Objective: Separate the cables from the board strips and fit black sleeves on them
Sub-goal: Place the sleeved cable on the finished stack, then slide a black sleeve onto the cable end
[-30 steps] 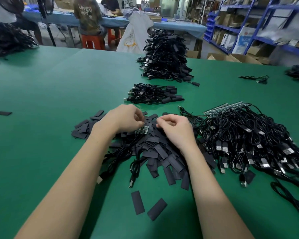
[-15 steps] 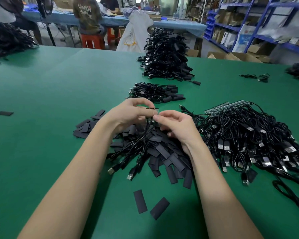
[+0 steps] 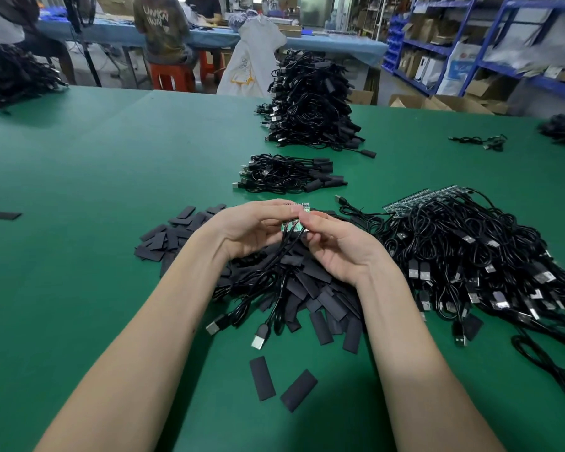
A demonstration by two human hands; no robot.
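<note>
Hands, left hand [image 3: 253,225] and right hand [image 3: 336,246], pinch 1 board strip [image 3: 295,220].

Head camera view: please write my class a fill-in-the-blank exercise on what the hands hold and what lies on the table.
1. Both hands, left hand and right hand, hold a small ____ board strip.
2. The cables hanging from it end in ____ plugs.
3. The loose sleeves are ____ in colour.
4. The table is ____.

Missing: green; USB; black; green

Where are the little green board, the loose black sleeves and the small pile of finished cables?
board [image 3: 295,220], head view, its green face between the hands
sleeves [image 3: 320,288], head view, middle of heap
finished cables [image 3: 284,174], head view, pile's middle
</note>
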